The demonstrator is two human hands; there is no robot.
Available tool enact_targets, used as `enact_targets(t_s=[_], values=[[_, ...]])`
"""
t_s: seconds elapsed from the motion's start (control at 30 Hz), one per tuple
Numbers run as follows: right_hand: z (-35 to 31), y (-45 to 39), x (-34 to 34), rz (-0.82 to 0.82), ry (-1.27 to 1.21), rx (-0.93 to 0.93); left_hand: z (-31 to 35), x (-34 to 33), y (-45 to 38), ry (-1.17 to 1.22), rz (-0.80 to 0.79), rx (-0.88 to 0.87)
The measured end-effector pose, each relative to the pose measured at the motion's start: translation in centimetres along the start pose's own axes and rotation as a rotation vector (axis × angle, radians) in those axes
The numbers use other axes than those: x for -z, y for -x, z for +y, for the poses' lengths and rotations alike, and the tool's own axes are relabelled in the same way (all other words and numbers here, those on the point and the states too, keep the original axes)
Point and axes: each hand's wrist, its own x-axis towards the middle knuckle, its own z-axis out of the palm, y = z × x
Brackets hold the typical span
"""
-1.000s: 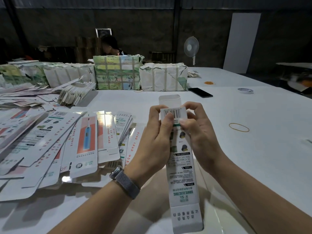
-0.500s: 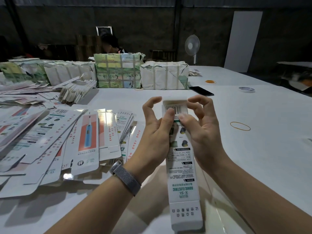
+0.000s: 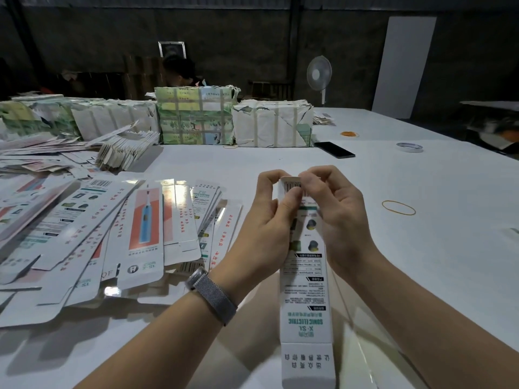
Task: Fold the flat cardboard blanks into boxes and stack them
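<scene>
Both hands hold the long white printed cardboard box (image 3: 306, 290) upright-slanted over the near middle of the white table (image 3: 421, 248): the left hand (image 3: 269, 223) and right hand (image 3: 337, 217) pinch its far end, fingers curled over the barcode flap. To close it cleanly, press the flap squarely down and tuck its tab inside, keeping the walls square. Flat white printed blanks (image 3: 146, 228) lie fanned at left.

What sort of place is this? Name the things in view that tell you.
Probably a packing workshop. Flat blanks lie heaped on a long white table, taped bundles line its far side, and both hands fold one box.
</scene>
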Motion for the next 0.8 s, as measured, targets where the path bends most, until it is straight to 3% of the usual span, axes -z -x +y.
enact_targets(t_s=[0.3,0.8], values=[[-0.39,-0.36,-0.12,0.051,0.004,-0.096,-0.23,-0.04,-0.21,-0.108,-0.035,0.016],[-0.24,-0.36,-0.11,0.119,0.102,-0.083,-0.46,0.22,-0.26,-0.202,-0.101,0.035]])
